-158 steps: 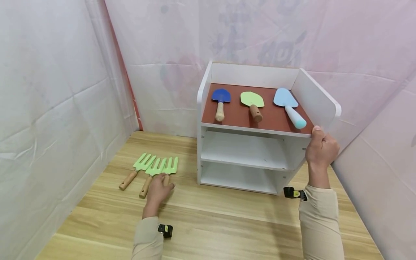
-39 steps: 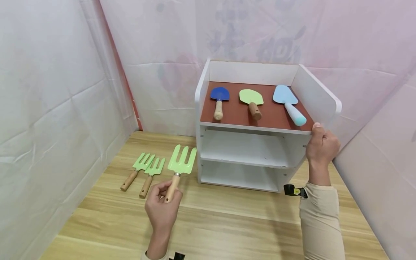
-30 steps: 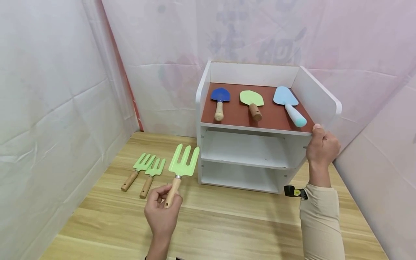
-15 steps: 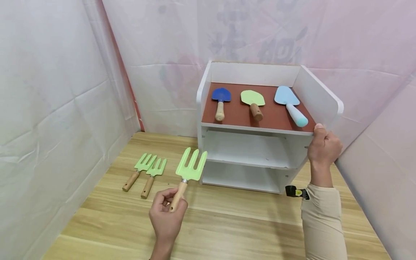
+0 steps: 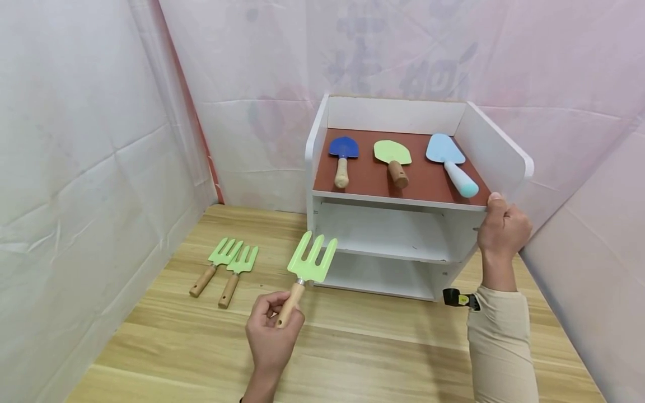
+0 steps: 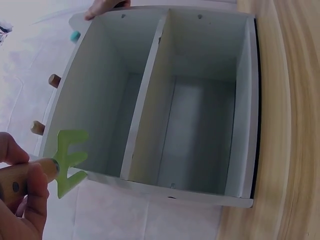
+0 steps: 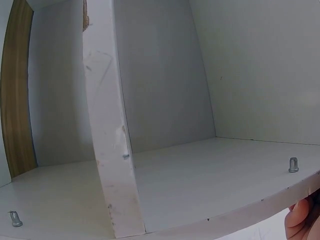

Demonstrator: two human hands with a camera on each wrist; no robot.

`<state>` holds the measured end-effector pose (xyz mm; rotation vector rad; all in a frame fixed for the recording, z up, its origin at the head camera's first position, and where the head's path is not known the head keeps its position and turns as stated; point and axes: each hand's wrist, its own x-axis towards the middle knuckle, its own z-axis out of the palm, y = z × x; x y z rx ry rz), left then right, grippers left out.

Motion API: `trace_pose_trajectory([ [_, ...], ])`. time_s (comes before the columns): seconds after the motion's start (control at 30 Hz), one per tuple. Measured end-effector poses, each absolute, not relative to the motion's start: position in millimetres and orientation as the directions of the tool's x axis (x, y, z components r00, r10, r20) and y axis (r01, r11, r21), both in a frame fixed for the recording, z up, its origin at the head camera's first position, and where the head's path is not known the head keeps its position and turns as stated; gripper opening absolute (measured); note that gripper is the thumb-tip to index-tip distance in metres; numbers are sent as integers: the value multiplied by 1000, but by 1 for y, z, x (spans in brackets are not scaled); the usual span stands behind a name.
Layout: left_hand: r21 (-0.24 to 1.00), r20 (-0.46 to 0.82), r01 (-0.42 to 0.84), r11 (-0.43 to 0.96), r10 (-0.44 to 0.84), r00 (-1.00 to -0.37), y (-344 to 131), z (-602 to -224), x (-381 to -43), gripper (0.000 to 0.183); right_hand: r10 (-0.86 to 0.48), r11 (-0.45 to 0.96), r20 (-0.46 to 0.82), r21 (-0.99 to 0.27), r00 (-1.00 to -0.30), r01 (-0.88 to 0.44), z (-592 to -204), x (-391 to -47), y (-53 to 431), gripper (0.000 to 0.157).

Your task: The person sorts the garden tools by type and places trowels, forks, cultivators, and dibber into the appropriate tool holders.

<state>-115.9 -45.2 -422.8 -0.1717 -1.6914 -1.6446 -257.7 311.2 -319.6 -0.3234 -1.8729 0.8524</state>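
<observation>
A green three-tined hand fork (image 5: 311, 264) with a wooden handle is pinched by my left hand (image 5: 274, 330), raised in front of the white shelf unit's (image 5: 380, 254) left side. In the left wrist view the fork's head (image 6: 67, 162) points toward the shelf openings. My right hand (image 5: 504, 229) grips the front right corner of the shelf's top board; in the right wrist view only some fingers (image 7: 298, 217) show at the edge. Two more green hand forks (image 5: 242, 260) lie on the wooden table to the left, their tines close together.
On the brown top board (image 5: 363, 184) lie a blue trowel (image 5: 344, 147), a light green trowel (image 5: 392, 151) and a light blue trowel (image 5: 444, 149). Below are two white compartments divided by a shelf board (image 5: 383, 253). White sheeting (image 5: 101, 168) hangs around the table.
My left hand picked a hand fork up from the table beside the other two. Over the last second it has moved right with the fork. My right hand keeps its grip on the shelf corner.
</observation>
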Motion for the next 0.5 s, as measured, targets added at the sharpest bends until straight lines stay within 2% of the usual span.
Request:
trace_pose_trajectory([
  [0.3, 794, 599, 587, 161, -379, -706, -41, -422, -120, 34, 563, 716, 690, -682, -454, -148, -319, -258, 310, 43],
  [0.5, 792, 603, 586, 173, -373, -705, -33, -405, -118, 30, 562, 715, 690, -683, -457, -152, -319, -257, 310, 43],
])
